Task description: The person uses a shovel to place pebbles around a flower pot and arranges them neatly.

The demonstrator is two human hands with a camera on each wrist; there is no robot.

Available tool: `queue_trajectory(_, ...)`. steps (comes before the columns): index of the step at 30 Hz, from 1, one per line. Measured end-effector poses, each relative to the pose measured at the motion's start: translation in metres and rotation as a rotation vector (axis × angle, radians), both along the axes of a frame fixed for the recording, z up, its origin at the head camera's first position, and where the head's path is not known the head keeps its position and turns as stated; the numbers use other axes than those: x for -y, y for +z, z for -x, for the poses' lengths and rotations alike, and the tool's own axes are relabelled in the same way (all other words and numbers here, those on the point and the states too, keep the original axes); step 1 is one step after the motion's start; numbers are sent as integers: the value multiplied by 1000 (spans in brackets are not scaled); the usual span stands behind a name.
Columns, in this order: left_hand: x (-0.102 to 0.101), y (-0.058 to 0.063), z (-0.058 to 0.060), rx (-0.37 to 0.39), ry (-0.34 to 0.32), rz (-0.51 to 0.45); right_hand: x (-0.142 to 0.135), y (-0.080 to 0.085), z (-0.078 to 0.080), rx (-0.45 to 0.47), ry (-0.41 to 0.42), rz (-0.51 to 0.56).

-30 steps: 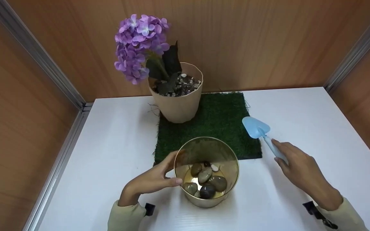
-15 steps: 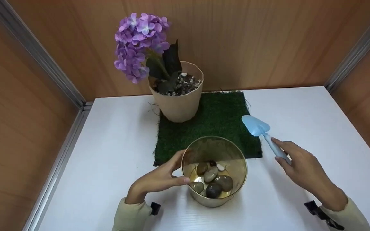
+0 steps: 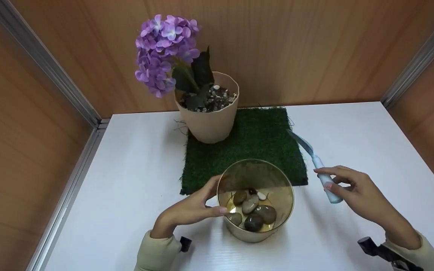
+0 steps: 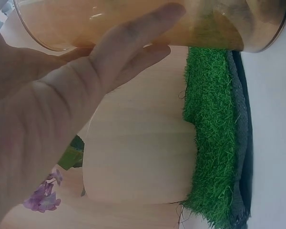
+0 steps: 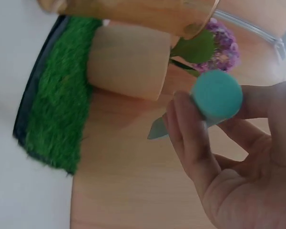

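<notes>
A shiny gold bucket (image 3: 255, 229) holding several smooth stones (image 3: 254, 210) stands on the white table (image 3: 134, 177) at the front. My left hand (image 3: 192, 209) curls round its left side, thumb and fingers on the wall; the left wrist view shows the fingers (image 4: 133, 43) against the bucket (image 4: 133, 21). My right hand (image 3: 347, 192) pinches the handle of a light blue trowel (image 3: 317, 163), lifted and tilted on edge beside the bucket. In the right wrist view the trowel's round handle end (image 5: 216, 98) sits between thumb and fingers.
A beige pot (image 3: 209, 118) with gravel and a purple flower (image 3: 164, 52) stands on a green turf mat (image 3: 262, 146) behind the bucket. Wooden walls close the back and both sides. Bare white table lies to the left and right.
The right hand has picked the trowel up off the table and turned its blade on edge. The bucket and left hand have slid slightly to the right.
</notes>
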State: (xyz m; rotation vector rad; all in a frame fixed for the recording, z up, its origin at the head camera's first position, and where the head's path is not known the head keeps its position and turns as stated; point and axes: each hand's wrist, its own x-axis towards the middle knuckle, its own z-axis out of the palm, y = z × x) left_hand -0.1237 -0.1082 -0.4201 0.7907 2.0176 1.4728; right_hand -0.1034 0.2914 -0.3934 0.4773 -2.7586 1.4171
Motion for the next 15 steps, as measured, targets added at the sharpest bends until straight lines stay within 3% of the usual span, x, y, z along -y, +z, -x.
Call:
queue_trajectory(3,1,-14,5,3,3,7,-1,7,-2,79,50,121)
queue_trajectory(11,2,-15,5,-4,2,14,-10,19,0,295,202,477)
queue_trajectory(15,2,-15,5,-12,6,13,-14,23,3,371,359,679)
